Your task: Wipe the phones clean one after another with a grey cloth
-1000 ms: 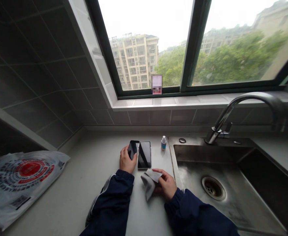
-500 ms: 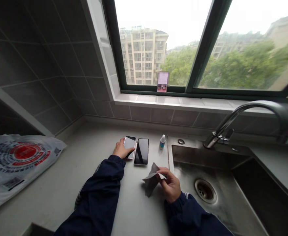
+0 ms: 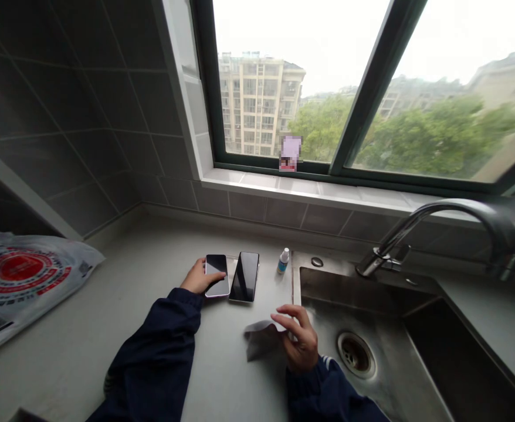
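Observation:
My left hand (image 3: 200, 276) grips the left edge of a white-edged phone (image 3: 217, 275), its thumb across the dark screen. A second, larger dark phone (image 3: 244, 278) lies just to the right of it, slightly tilted. My right hand (image 3: 299, 337) is near the sink's left edge, its fingers partly spread, with a thin grey cloth (image 3: 263, 341) held at one corner and hanging to the left over the counter. Beyond the cloth stands a small white bottle (image 3: 283, 261) with a blue label.
A steel sink (image 3: 323, 305) with a chrome faucet (image 3: 387, 240) is on the right. A printed plastic bag (image 3: 33, 269) lies at the far left of the counter (image 3: 152, 246). Behind is a window sill (image 3: 301, 186).
My left hand has shifted the white-edged phone a little left, away from the larger phone. My right hand's fingers have loosened and lifted, and the cloth has spread lower.

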The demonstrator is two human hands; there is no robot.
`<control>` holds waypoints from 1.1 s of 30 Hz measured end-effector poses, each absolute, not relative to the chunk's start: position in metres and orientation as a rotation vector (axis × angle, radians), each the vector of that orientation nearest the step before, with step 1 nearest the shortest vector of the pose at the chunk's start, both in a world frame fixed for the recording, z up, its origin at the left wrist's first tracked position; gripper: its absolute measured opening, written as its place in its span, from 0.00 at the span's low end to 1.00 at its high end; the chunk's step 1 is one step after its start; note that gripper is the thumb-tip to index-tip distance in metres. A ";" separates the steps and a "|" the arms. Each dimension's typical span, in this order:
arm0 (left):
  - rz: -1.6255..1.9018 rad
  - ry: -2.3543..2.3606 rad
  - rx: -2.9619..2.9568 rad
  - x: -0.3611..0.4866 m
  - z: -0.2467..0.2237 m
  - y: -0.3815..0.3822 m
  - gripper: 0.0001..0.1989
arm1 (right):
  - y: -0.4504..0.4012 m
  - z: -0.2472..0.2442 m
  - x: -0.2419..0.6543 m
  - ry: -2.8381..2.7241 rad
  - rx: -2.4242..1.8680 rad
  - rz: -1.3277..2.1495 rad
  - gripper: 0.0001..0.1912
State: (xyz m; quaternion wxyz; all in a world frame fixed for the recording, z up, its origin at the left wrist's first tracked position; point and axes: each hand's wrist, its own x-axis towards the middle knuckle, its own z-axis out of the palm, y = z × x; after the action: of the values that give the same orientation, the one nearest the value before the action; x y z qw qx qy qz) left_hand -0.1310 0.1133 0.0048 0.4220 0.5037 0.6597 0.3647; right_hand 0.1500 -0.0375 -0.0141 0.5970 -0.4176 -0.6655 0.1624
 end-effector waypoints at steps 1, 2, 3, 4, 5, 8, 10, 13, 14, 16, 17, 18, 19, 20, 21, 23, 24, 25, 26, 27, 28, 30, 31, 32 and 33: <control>0.911 1.584 1.211 -0.132 0.005 0.112 0.39 | -0.037 -0.014 0.149 -1.553 -0.963 0.375 0.16; 0.909 1.521 1.169 -0.133 0.005 0.110 0.37 | -0.038 -0.014 0.148 -1.559 -0.959 0.376 0.15; 0.914 1.468 1.138 -0.135 0.006 0.108 0.35 | -0.038 -0.014 0.147 -1.561 -0.958 0.379 0.14; 0.934 1.425 1.109 -0.136 0.006 0.106 0.35 | -0.039 -0.014 0.146 -1.557 -0.962 0.383 0.13; 0.960 1.384 1.084 -0.138 0.008 0.103 0.35 | -0.040 -0.014 0.144 -1.549 -0.971 0.389 0.12; 1.034 1.247 1.014 -0.140 0.013 0.094 0.33 | -0.044 -0.016 0.141 -1.514 -1.018 0.426 0.09; 1.063 1.136 0.956 -0.137 0.018 0.088 0.29 | -0.046 -0.017 0.140 -1.491 -1.060 0.460 0.08; 1.113 0.987 0.809 -0.124 0.024 0.078 0.22 | -0.048 -0.015 0.139 -1.452 -1.127 0.508 0.08; 1.098 0.941 0.739 -0.118 0.025 0.074 0.21 | -0.048 -0.013 0.138 -1.436 -1.147 0.523 0.08; 1.061 0.881 0.663 -0.103 0.024 0.067 0.19 | -0.047 -0.010 0.138 -1.397 -1.188 0.551 0.10; 1.042 0.854 0.626 -0.095 0.023 0.063 0.20 | -0.046 -0.009 0.138 -1.374 -1.208 0.565 0.11; 1.030 0.831 0.592 -0.087 0.022 0.060 0.21 | -0.045 -0.008 0.139 -1.351 -1.229 0.581 0.12; 1.009 0.812 0.558 -0.080 0.020 0.057 0.23 | -0.045 -0.007 0.139 -1.326 -1.251 0.597 0.13; 0.991 0.798 0.528 -0.073 0.018 0.054 0.24 | -0.044 -0.006 0.139 -1.300 -1.272 0.614 0.14; 0.965 0.783 0.503 -0.067 0.017 0.051 0.25 | -0.044 -0.005 0.140 -1.274 -1.291 0.631 0.14; 0.901 0.758 0.473 -0.058 0.014 0.047 0.26 | -0.043 -0.004 0.140 -1.220 -1.324 0.662 0.16; 0.875 0.746 0.465 -0.055 0.013 0.045 0.26 | -0.042 -0.003 0.140 -1.194 -1.337 0.677 0.17; 0.847 0.725 0.456 -0.052 0.013 0.042 0.26 | -0.042 -0.002 0.141 -1.169 -1.347 0.692 0.18; 0.819 0.690 0.446 -0.050 0.013 0.040 0.25 | -0.041 -0.001 0.141 -1.143 -1.357 0.706 0.19; 0.788 0.640 0.432 -0.049 0.013 0.037 0.26 | -0.040 -0.001 0.142 -1.118 -1.364 0.719 0.19; 0.761 0.585 0.420 -0.047 0.014 0.034 0.26 | -0.039 0.000 0.143 -1.090 -1.371 0.733 0.20; 0.726 0.483 0.399 -0.043 0.016 0.029 0.27 | -0.036 0.001 0.145 -1.032 -1.379 0.765 0.21; 0.716 0.447 0.393 -0.041 0.017 0.026 0.28 | -0.035 0.001 0.146 -1.001 -1.381 0.783 0.22; 0.698 0.417 0.385 -0.039 0.018 0.024 0.29 | -0.033 0.002 0.148 -0.970 -1.381 0.803 0.23; 0.679 0.386 0.376 -0.037 0.018 0.022 0.29 | -0.032 0.001 0.149 -0.940 -1.379 0.826 0.23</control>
State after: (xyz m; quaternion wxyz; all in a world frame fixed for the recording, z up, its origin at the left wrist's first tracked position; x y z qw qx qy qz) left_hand -0.0373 0.0220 0.0183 0.9076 0.1823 0.1871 0.3288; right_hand 0.1492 -0.0321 0.0014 0.5971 -0.5941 -0.4049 0.3558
